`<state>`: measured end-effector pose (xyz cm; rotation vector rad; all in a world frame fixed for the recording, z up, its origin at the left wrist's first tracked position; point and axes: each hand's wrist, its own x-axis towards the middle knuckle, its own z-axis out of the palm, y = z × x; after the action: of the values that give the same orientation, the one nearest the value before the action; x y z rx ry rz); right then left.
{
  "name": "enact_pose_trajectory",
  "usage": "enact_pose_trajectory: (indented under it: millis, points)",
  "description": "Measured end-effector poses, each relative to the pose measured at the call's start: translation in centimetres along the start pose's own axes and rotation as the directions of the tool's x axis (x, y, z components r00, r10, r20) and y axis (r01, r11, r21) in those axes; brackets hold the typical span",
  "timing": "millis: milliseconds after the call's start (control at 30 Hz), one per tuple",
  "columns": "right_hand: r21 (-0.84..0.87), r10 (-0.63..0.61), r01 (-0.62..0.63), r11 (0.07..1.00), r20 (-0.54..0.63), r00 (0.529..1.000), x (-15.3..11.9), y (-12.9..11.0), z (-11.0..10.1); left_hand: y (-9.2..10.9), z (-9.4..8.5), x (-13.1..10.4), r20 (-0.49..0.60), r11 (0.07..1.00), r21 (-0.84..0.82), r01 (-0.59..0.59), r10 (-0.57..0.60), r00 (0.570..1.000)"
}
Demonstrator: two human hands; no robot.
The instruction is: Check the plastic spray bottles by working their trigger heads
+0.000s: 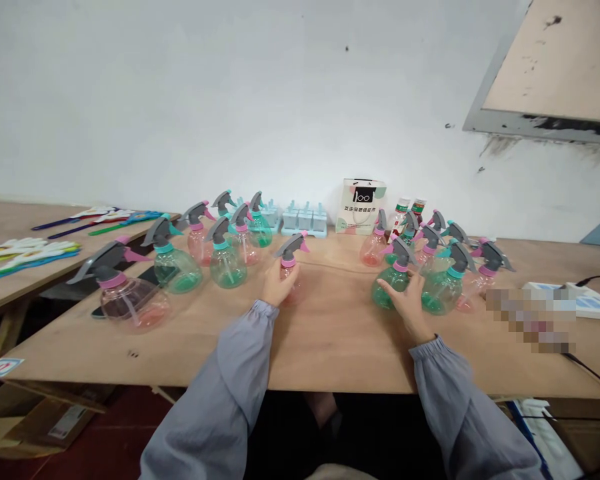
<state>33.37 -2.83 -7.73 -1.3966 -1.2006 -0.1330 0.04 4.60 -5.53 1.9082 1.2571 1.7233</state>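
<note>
My left hand (279, 285) is wrapped around the upper body of a pink spray bottle (293, 293) with a grey and pink trigger head, upright at the middle of the table. My right hand (409, 300) is at the near side of a green spray bottle (384, 299) with a pink collar. Its thumb and fingers are spread apart in front of the bottle; whether they touch it I cannot tell. Close beside that hand is a green spray bottle with a teal collar (440, 293). Several more bottles crowd behind it, partly hidden.
On the left stand several spray bottles, including a large pink one (135, 303) and a green one (227, 267). Light-blue moulds (305, 223) and a paper bag (363, 207) are by the wall. A white power strip (575, 300) with cables lies right. Gloves (30, 250) lie on another table.
</note>
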Motion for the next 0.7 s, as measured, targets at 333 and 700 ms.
enact_pose_trajectory:
  millis: [333,700]
  points:
    - [-0.137,0.052,-0.056,0.989,-0.036,0.998,2.7,1.5,2.9,0.0,0.1,-0.1,0.011,0.999,0.012,0.041,-0.041,0.999]
    - [-0.2,-0.142,0.102,0.974,-0.194,0.971,1.8,0.3,2.7,0.2,-0.3,-0.3,0.074,0.998,-0.046,0.03,-0.026,0.997]
